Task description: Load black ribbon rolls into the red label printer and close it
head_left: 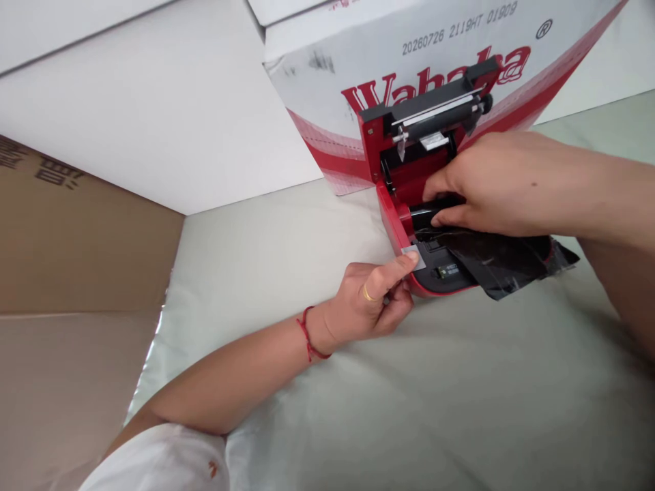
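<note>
A red and black label printer [391,211] stands with its lid [434,112] swung up, showing a roller inside. My left hand [376,300] is closed at its front left corner. The thumb presses a small grey square piece [417,258] against the rim, and the other fingers curl below. Inside the printer, my right hand [475,191] pinches a black roll [424,215] between thumb and fingers. From under that hand a loose black film [504,262] spreads out over the front right edge. Part of the roll is hidden by my right hand.
Close behind the printer is a white and red carton [307,88] with printed lettering. White boxes [153,109] line the back, and a brown cardboard box [82,232] is at the left. Pale green cloth [245,252] covers the surface.
</note>
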### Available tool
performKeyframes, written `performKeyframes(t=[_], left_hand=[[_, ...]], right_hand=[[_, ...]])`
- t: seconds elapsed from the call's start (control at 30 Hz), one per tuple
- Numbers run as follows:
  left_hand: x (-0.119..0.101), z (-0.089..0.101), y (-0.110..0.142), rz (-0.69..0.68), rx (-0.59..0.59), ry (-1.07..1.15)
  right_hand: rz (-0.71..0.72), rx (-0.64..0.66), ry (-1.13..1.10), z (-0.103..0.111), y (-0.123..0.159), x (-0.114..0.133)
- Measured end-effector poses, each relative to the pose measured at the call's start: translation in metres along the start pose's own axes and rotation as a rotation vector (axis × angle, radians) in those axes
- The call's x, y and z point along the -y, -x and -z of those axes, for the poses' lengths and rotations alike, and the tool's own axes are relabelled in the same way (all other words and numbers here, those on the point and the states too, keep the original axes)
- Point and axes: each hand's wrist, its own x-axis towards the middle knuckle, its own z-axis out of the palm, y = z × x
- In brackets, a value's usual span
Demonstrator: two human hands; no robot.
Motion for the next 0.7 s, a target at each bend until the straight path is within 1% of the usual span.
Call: performKeyframes(t=[0.23,0.37,0.47,0.53,0.6,0.63,0.7], left_hand=[[0.002,-0.005,0.003,-0.004,-0.025,0.042],[0.003,-0.005,0.005,-0.004,-0.026,0.023],[0.003,-0.005,0.006,0.005,-0.021,0.02],[0.003,-0.005,0.006,0.01,-0.01,0.022],[0.003,-0.005,0.006,0.011,-0.004,0.023],[0.003,-0.005,0.006,0.01,-0.005,0.026],[0.003,-0.006,0.006,0.01,-0.01,0.035]], right_hand=[[-0.001,0.009,-0.026,0.003,0.008,-0.003],[0.062,-0.001,-0.069,0.004,0.005,-0.007],[0.124,0.044,-0.091,0.004,0.001,-0.014],[0.175,0.075,-0.191,0.002,-0.002,-0.025],[0.232,0.06,-0.308,-0.001,-0.005,-0.045],[0.252,0.032,-0.347,-0.003,-0.007,-0.059],[0.235,-0.067,-0.401,-0.009,-0.011,-0.096]])
